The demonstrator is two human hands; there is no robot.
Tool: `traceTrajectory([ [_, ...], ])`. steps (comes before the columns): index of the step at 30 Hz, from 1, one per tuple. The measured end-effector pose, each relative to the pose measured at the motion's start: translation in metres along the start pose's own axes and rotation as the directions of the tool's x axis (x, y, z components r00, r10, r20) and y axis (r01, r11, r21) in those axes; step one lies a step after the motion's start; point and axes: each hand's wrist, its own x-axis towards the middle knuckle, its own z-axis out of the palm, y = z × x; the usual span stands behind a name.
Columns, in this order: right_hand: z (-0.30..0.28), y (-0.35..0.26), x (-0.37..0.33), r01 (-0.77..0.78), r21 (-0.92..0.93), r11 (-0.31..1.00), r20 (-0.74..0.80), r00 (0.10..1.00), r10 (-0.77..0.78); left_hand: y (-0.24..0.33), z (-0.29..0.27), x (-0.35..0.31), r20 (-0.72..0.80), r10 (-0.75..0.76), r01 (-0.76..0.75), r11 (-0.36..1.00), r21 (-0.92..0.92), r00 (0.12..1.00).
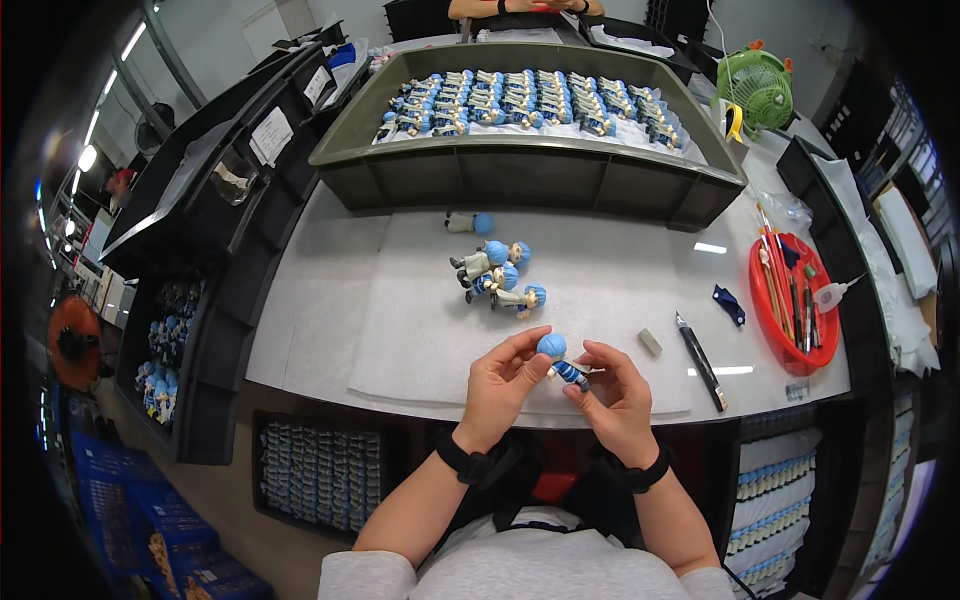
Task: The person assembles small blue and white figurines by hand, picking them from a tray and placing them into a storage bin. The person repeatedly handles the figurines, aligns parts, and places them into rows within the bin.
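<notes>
A small figurine (570, 373) with a light blue head and a dark blue striped body is held between my two hands, above the near edge of the white table. My left hand (503, 385) pinches it near the head. The fingers of my right hand (617, 394) close on its lower end. Beyond my hands several similar figurines (497, 271) lie in a loose cluster. One more figurine (466, 223) lies by itself closer to the large bin. To the right of my right hand rest a small grey block (650, 342) and a craft knife (702, 362).
A large grey-green bin (530, 185) with rows of figurines spans the table's far side. At right stand a red basket (832, 335) of brushes and a green fan (755, 88). Black crates (215, 330) line the left. Another person's arms (525, 8) show across the table.
</notes>
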Motion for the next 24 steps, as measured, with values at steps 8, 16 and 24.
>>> traceTrajectory([
  [8,0.003,-0.01,0.005,0.058,-0.119,0.991,-0.051,0.997,-0.065,-0.003,-0.004,0.0,-0.009,0.021,-0.021,0.998,-0.064,1.0],
  [16,-0.001,0.002,0.001,-0.009,0.055,0.998,-0.057,0.998,0.012,0.001,0.001,-0.002,0.046,0.055,-0.057,0.997,0.057,0.997],
  [24,-0.001,-0.001,0.002,0.04,0.095,0.995,-0.027,0.999,-0.038,0.0,0.0,0.002,-0.023,-0.061,0.061,0.998,0.02,0.998],
])
